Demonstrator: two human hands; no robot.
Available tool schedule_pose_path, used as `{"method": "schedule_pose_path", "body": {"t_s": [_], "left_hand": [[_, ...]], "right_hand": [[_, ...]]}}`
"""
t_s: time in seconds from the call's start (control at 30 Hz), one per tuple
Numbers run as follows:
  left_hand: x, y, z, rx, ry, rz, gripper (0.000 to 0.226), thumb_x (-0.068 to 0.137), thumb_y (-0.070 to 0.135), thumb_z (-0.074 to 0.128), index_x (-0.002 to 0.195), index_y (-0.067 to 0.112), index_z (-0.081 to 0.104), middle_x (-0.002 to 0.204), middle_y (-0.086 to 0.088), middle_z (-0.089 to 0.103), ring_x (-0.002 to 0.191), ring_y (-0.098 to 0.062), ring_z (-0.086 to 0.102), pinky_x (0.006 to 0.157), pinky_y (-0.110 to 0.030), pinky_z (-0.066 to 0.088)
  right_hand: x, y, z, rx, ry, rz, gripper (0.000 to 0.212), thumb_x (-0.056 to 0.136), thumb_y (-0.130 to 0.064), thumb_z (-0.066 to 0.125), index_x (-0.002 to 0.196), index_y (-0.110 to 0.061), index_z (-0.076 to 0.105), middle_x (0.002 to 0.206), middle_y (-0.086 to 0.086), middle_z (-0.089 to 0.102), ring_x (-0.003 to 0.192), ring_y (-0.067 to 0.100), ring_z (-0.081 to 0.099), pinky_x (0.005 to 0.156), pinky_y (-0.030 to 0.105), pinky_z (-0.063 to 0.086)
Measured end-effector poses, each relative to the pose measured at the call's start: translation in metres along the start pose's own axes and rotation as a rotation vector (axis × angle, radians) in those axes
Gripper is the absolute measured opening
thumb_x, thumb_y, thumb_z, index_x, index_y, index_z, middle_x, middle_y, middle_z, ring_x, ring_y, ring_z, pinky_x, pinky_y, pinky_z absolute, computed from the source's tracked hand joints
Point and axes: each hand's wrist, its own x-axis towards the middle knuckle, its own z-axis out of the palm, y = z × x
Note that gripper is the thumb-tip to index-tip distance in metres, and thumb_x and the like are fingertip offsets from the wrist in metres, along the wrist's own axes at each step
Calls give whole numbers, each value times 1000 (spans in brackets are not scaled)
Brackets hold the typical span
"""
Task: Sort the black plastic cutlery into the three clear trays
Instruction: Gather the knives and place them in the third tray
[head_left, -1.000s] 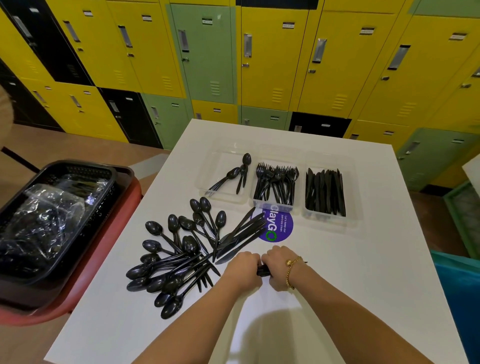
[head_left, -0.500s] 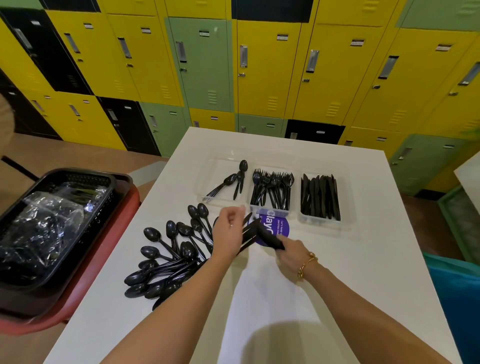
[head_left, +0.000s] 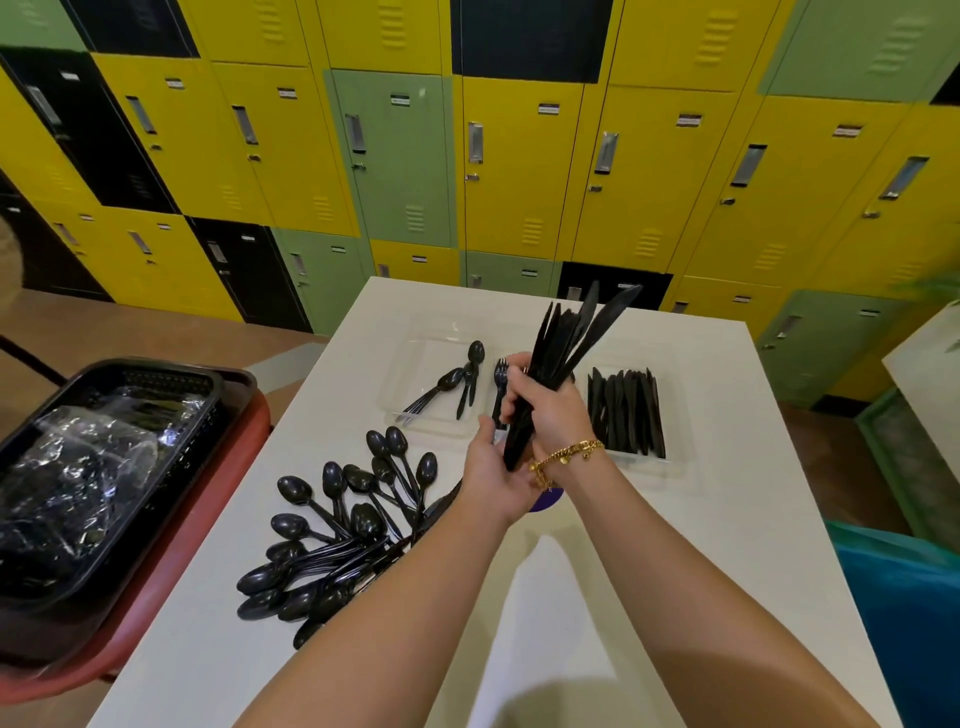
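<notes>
My right hand (head_left: 551, 411) grips a bundle of black knives (head_left: 574, 338) and holds it upright above the middle tray. My left hand (head_left: 491, 475) lies palm-up against the bundle's lower ends. Three clear trays stand in a row on the white table (head_left: 675, 561). The left tray (head_left: 415, 358) holds a few spoons (head_left: 451, 380). The middle tray is mostly hidden by my hands, and one fork (head_left: 501, 372) shows in it. The right tray (head_left: 676, 400) holds several knives (head_left: 626, 413). A pile of loose spoons (head_left: 340, 530) lies on the table under my left forearm.
A black basket (head_left: 171, 382) full of crumpled clear wrappers sits on a red tray (head_left: 208, 499) left of the table. A purple sticker (head_left: 546, 502) peeks out below my wrists. Lockers line the far wall. A teal bin (head_left: 909, 603) stands at the right.
My hands gathered the loose knives from the table near the sticker. The right hand lifted the bundle upright toward the trays, and the left hand moved under its ends.
</notes>
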Motion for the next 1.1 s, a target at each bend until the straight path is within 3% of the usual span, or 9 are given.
{"method": "schedule_pose_path", "body": {"t_s": [0.07,0.23,0.33,0.43,0.53,0.7,0.87,1.03,1.1], "left_hand": [[-3,2,7,28,-7,28,50,97,49,37,114,9,62,81,-16,75,88,-28,67,74,-40,55],[-8,-2,19,86,10,97,47,100,46,31,87,20,69,81,-6,75,87,-20,64,78,-33,52],[-6,1,19,159,53,28,53,97,53,31,88,15,67,90,-9,68,86,-23,63,75,-36,51],[3,10,22,279,118,44,50,98,49,33,93,7,60,72,-9,63,59,-18,62,64,-31,54],[14,22,27,476,229,113,30,99,33,42,104,6,52,86,-10,62,72,-19,60,73,-31,51],[33,41,48,754,258,160,15,97,15,45,85,11,53,67,-3,53,53,-11,41,46,-20,35],[56,51,68,975,264,186,9,99,16,43,102,12,51,69,0,53,54,-10,42,48,-18,41],[77,58,70,1142,248,226,24,98,13,42,76,14,52,71,-1,53,54,-11,44,55,-20,40],[85,59,66,1175,242,238,22,97,13,43,77,17,53,74,-1,55,56,-10,46,57,-20,42]], "right_hand": [[-2,8,1,12,62,50,21,91,-5,57,77,-19,64,56,-1,48,51,11,44,58,26,43],[3,19,0,86,135,95,15,91,-10,59,79,-17,63,50,-5,48,44,8,42,57,22,43],[8,11,-12,-66,50,137,16,95,-15,54,79,-16,55,53,-2,44,45,12,38,49,25,40],[19,1,-31,-183,8,224,24,97,-20,51,74,-13,49,54,1,43,43,14,38,43,24,37],[34,-10,-54,-389,42,337,34,97,-22,51,65,-11,46,51,2,42,41,13,38,41,22,37],[70,-26,-99,-513,231,520,32,97,-11,49,66,-9,44,58,4,38,48,13,33,34,16,31],[107,-23,-133,-626,346,611,27,98,-6,44,72,-5,46,60,7,38,50,13,33,31,11,31],[141,0,-147,-661,381,741,21,98,-8,46,78,-4,47,64,8,42,52,13,37,30,10,35],[152,9,-149,-686,379,784,15,97,-9,49,83,-3,49,65,9,44,52,14,40,32,16,38]]}}
